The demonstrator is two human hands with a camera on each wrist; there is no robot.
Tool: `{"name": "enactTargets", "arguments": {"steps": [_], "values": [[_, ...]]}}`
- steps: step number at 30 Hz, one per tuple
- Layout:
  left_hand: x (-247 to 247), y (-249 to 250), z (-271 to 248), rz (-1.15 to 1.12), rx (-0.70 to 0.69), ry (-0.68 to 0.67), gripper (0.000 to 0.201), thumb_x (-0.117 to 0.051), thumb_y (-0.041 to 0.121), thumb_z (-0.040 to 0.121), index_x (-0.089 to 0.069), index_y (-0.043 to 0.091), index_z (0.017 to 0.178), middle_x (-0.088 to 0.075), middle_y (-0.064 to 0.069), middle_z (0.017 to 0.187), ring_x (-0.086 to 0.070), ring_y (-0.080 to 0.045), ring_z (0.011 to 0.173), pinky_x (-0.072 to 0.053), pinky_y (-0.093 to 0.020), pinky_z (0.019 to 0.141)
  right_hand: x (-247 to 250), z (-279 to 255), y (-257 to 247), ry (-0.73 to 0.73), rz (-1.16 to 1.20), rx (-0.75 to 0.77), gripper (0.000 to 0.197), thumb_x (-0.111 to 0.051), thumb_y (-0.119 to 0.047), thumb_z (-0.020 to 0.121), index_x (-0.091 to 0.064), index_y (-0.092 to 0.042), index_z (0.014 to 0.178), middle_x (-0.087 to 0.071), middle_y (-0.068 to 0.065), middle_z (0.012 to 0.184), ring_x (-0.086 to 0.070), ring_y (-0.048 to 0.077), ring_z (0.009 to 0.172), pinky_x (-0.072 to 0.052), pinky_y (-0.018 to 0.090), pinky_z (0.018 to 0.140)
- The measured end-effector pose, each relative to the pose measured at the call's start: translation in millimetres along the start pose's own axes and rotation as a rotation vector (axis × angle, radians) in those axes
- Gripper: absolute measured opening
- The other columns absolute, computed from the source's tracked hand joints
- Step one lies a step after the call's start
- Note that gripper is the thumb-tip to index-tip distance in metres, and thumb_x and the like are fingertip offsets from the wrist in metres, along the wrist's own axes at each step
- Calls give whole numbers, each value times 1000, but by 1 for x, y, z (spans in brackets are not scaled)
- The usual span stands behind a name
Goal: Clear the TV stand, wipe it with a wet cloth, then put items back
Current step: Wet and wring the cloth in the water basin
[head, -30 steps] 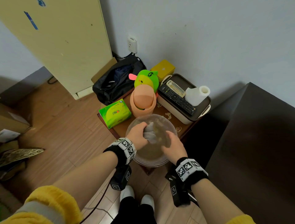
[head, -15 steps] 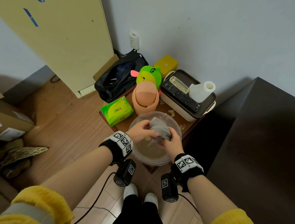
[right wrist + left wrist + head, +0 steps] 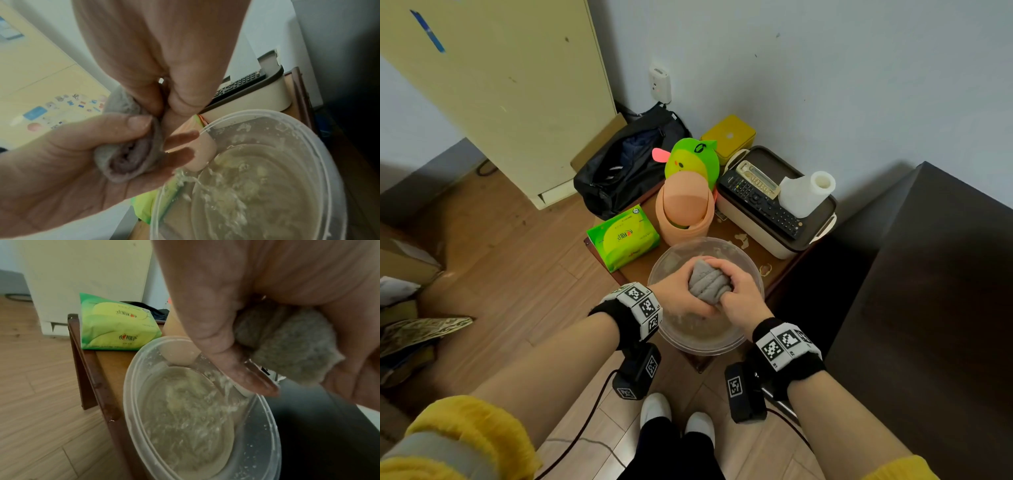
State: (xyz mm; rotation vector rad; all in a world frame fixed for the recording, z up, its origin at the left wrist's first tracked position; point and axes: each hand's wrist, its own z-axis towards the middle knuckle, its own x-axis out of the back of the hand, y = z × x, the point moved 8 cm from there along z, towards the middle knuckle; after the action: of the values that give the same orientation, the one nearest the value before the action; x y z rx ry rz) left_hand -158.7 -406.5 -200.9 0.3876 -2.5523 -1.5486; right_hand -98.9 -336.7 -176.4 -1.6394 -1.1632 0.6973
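Observation:
A grey cloth (image 3: 708,282) is bunched and twisted between both hands above a clear plastic basin (image 3: 749,331) of cloudy water. My left hand (image 3: 681,291) grips its near end and my right hand (image 3: 736,291) grips its far end. In the left wrist view the cloth (image 3: 287,344) shows between the curled fingers over the basin (image 3: 131,399). Water streams from the rolled cloth (image 3: 131,154) into the basin (image 3: 320,146) in the right wrist view. The dark TV stand (image 3: 935,291) lies to the right, bare on top.
The basin sits on a small brown side table (image 3: 635,270) with a green tissue pack (image 3: 624,236), a peach bin (image 3: 685,214), a green plush toy (image 3: 693,164), and a tray (image 3: 825,222) holding remotes (image 3: 760,198) and a paper roll (image 3: 806,193). A black bag (image 3: 626,168) lies behind.
Both hands have lifted the cloth out of the water and closed together round it, twisting it; water now runs down into the basin.

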Motion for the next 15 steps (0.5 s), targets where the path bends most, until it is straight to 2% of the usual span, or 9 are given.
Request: {"name": "enactTargets", "arguments": {"steps": [1,3,4,6,8,10,12,15], "values": [[-1,3,1,2,-8,-15,77,-80,-6,61,-42,20,123,-58,-8,116,-60,-16,105,-54,-35,91,0,0,0,-25,-12,-3,60,-38,27,75,-53,-15,115,-56,-7,107,-54,0,99,-45,7,85],[-5,7,3,114,-6,-63,55,-78,-7,64,-54,19,106,-64,-5,102,-63,-13,92,-55,-33,87,-2,0,5,-88,-67,-17,62,-37,26,76,-51,-15,121,-55,-1,112,-53,7,106,-45,12,92],[-5,7,5,210,4,-60,47,-78,-3,66,-58,19,102,-66,-3,98,-64,-12,88,-55,-30,85,-3,0,8,-113,-87,-28,64,-36,25,76,-49,-14,126,-54,3,119,-51,11,112,-43,18,98],[2,6,6,459,62,36,39,-80,14,69,-60,19,102,-67,1,97,-65,-14,91,-52,-28,83,-5,-1,10,-140,-104,-55,72,-35,25,76,-42,-15,135,-46,5,132,-44,14,125,-36,28,110],[12,6,5,707,141,137,36,-77,28,72,-61,20,103,-67,0,97,-64,-19,95,-47,-26,78,-7,-1,10,-173,-116,-62,78,-35,26,76,-34,-18,141,-37,3,141,-35,12,133,-30,27,113],[14,7,6,852,152,159,31,-71,29,76,-61,16,103,-67,-4,102,-63,-24,98,-44,-26,77,-5,0,11,-190,-100,-92,82,-38,25,78,-26,-19,145,-31,-1,142,-31,8,133,-31,23,110],[15,8,7,948,129,159,27,-66,27,79,-59,15,102,-66,-7,106,-62,-28,101,-43,-29,79,-1,2,18,-184,-78,-143,85,-49,20,79,-22,-23,147,-26,-4,143,-32,12,135,-35,27,109],[17,6,10,1064,85,124,25,-62,20,80,-55,15,103,-61,-8,109,-58,-29,103,-45,-35,83,2,7,31,-185,-170,-189,98,-76,-2,72,-19,-25,148,-24,-3,146,-34,15,133,-39,34,108]]}}
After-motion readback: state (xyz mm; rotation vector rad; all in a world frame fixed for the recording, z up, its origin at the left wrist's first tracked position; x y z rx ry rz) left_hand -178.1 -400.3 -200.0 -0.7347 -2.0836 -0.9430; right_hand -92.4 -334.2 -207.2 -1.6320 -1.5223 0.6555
